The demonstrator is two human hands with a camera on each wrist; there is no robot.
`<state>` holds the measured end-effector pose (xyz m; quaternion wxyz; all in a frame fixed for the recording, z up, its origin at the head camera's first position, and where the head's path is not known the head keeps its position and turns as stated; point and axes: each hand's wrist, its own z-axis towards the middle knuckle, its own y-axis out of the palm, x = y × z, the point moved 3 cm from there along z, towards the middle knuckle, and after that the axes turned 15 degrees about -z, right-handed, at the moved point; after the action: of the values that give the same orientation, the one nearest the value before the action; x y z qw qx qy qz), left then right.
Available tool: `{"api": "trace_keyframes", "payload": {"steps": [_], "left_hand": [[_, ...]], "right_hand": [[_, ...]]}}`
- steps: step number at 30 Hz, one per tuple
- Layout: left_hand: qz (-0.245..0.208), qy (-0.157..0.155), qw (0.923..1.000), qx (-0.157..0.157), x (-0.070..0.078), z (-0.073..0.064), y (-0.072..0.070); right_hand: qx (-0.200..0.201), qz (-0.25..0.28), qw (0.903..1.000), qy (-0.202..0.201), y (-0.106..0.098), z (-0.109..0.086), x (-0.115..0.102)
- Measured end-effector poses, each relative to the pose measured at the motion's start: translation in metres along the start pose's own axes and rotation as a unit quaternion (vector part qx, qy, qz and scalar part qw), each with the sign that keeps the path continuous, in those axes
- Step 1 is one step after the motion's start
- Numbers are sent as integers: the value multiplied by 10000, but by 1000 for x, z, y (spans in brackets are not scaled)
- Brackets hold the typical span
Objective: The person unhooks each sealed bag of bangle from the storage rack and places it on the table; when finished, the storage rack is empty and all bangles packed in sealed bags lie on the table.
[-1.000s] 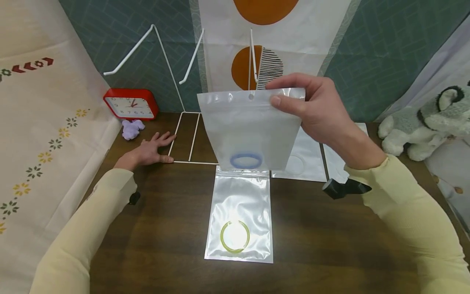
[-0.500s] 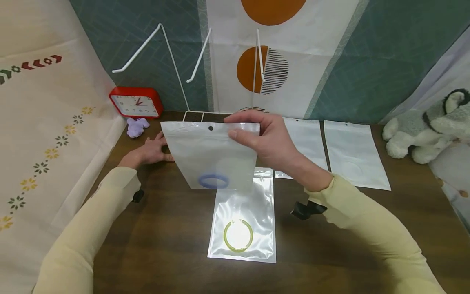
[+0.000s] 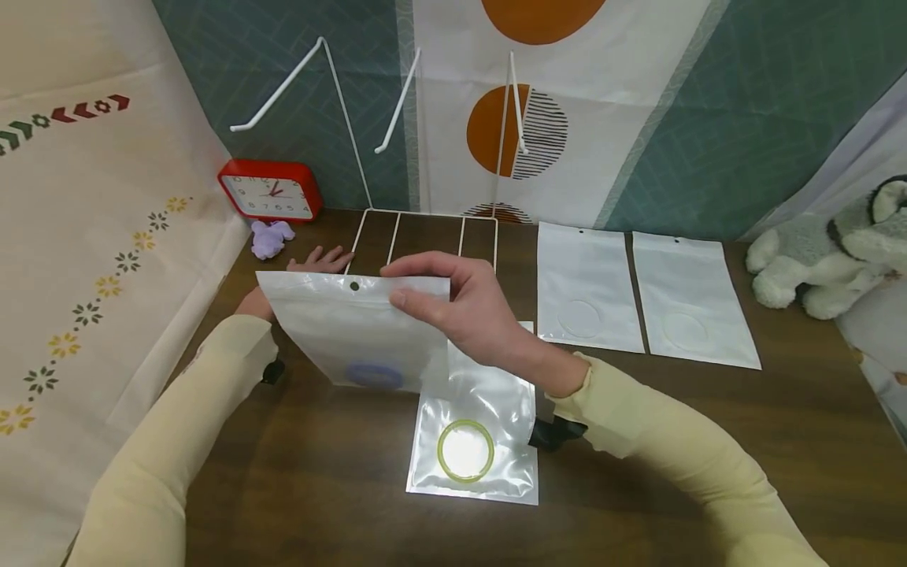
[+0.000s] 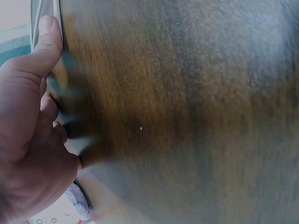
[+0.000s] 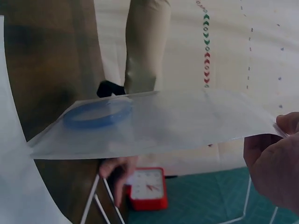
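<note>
My right hand (image 3: 468, 311) pinches the top edge of a white translucent zip pouch (image 3: 312, 323), near its right corner and close to the punched hole. A blue ring (image 5: 98, 115) shows through the pouch's lower end. The pouch is tilted over the table, in front of my left hand (image 3: 320, 260). That hand rests with straight, spread fingers beside the white wire rack (image 3: 393, 236); the pouch hides part of it in the head view. In the left wrist view its thumb (image 4: 49, 39) lies along the rack's wire. A silvery pouch (image 3: 489, 480) with a yellow-green ring (image 3: 465, 451) lies flat below.
Two more white pouches (image 3: 584, 276) lie side by side at the back right, each with a round outline. Rack prongs (image 3: 279, 83) stick out above the table. A red clock (image 3: 272, 190), small purple plush (image 3: 271, 238) and grey-white plush dog (image 3: 815, 252) stand around the edges.
My right hand has carried the pouch with the blue ring left and down, uncovering the two back pouches and most of the rack. My left hand stays beside the rack.
</note>
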<state>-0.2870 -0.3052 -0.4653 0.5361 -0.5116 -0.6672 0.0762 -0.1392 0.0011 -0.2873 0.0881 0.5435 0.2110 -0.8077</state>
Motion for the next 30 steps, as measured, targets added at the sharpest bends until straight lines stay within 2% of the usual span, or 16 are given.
{"api": "trace_keyframes", "payload": {"steps": [1, 6, 13, 19, 23, 30], "left_hand": [[-123, -161, 9998, 15, 3, -4, -1], [-73, 240, 9996, 145, 22, -23, -2], [69, 158, 9992, 357, 27, -24, -1], [78, 192, 9990, 400, 28, -24, 1], [29, 127, 9993, 348, 28, -23, 0], [-65, 43, 9997, 245, 26, -24, -1]], "right_hand": [[-37, 13, 10000, -9, 4, -2, 1], [-168, 186, 9996, -103, 23, -17, 0], [-194, 732, 9971, -52, 46, -35, -6], [-154, 1015, 9939, 410, 56, -42, 18], [11, 840, 9952, 501, 55, -38, 39], [335, 340, 9987, 185, 46, -26, 60]]}}
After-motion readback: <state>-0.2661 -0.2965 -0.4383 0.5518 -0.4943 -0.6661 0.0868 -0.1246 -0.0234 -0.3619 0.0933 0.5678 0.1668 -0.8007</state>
